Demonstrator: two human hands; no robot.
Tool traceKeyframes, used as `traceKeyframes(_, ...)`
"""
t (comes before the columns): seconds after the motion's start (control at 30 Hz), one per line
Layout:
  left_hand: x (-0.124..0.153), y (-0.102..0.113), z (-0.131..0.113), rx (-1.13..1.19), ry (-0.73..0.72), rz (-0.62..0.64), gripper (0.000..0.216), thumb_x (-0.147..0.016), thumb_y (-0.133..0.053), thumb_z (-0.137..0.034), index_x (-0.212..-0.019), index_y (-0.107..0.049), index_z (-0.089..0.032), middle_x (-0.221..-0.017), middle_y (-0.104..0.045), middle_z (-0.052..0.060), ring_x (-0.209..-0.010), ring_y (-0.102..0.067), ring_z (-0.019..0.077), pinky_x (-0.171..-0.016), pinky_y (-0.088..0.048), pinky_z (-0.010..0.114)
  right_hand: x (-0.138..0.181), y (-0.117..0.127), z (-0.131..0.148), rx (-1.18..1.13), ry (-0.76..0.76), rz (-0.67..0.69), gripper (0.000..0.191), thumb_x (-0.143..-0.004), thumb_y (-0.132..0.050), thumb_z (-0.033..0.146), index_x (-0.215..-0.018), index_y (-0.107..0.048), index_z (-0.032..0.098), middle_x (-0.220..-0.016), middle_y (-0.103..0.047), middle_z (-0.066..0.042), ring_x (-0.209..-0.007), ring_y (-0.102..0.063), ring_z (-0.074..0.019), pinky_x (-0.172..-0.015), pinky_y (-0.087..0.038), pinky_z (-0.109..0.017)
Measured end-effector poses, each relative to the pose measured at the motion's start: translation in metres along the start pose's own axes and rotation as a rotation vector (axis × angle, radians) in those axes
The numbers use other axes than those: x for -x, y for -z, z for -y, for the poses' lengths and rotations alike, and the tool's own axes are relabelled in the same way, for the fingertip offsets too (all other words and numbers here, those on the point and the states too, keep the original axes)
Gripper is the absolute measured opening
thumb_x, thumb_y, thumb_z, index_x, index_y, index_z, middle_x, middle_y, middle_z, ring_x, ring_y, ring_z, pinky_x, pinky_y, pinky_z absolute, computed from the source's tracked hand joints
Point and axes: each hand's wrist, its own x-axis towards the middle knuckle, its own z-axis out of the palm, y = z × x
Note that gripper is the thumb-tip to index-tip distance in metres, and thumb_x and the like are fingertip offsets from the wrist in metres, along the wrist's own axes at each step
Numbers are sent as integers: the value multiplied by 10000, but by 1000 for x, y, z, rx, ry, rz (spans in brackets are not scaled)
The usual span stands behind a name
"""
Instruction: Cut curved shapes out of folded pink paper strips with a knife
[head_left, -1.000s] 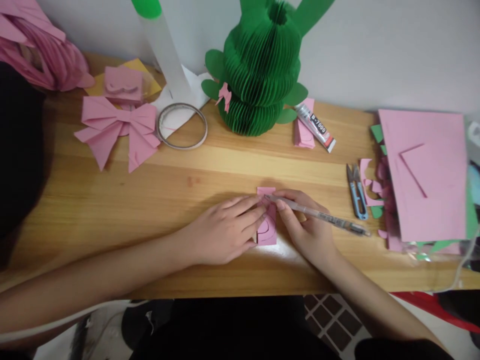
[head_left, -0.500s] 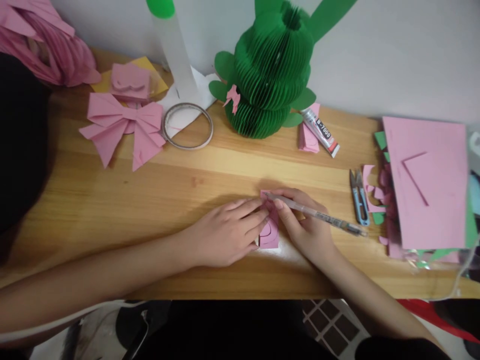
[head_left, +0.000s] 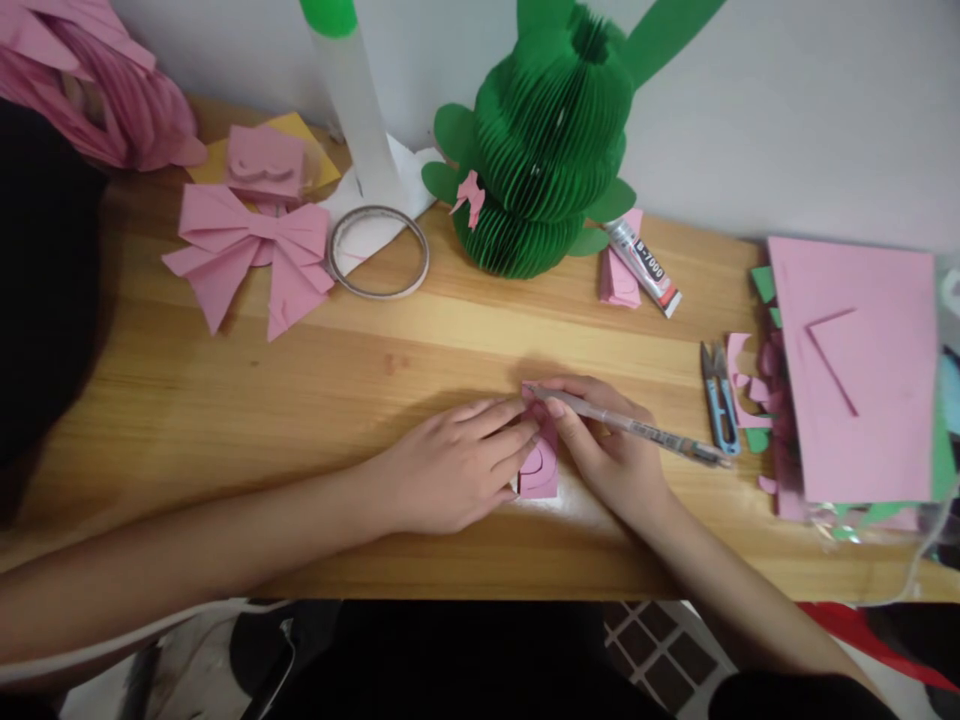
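Note:
A small strip of pink paper [head_left: 540, 475] lies on the wooden table near its front edge, with a dark curved line drawn on its lower part. My left hand [head_left: 457, 465] rests flat with fingers stretched out, their tips pressing on the strip's left side. In my right hand [head_left: 611, 450] is a pen [head_left: 637, 428], pinched between thumb and fingers, its tip at the strip's upper end. The pen's body slants away to the right. My fingers cover the middle of the strip.
Along the back stand a green honeycomb paper figure [head_left: 551, 150], a glue tube [head_left: 645, 268], a tape roll [head_left: 379, 293] and a pink paper bow [head_left: 259, 230]. To the right lie thread snips [head_left: 720, 400], pink scraps [head_left: 750, 390] and a pink paper sheet [head_left: 862, 440].
The view has shifted very slightly. Both hands and the paper strip stay in place, and the pen's rear end has tilted only a little.

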Motion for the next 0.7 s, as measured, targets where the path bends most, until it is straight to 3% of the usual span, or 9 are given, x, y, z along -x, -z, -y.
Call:
traceKeyframes(0.23,2,0,1,13,1,33,391,-993,-499,-329,-1287,-613,-98,-1368,-633,104,-1328,-509,252,-1102,-379,356,5,9,0,-78,-125,-198,97,-919,-630,260,-965,-706,220,-919,-778,-43,-867,-743,-171,-758,-603,-319)
traceKeyframes(0.47,2,0,1,19,-8,22,411,-1016,-469,-353,-1294,-605,-83,-1353,-646,100,-1330,-507,259,-1103,-373,366,20,15,0,4,-102,-113,101,-922,-604,231,-932,-701,203,-825,-753,-35,-731,-713,-150,-659,-574,-288)
traceKeyframes(0.7,3,2,1,37,5,67,434,-1011,-490,-357,-1347,-562,-94,-1389,-618,107,-1387,-457,256,-1150,-335,368,19,11,0,-3,-68,-94,113,-916,-606,212,-947,-715,211,-895,-776,-45,-815,-734,-168,-732,-598,-308)
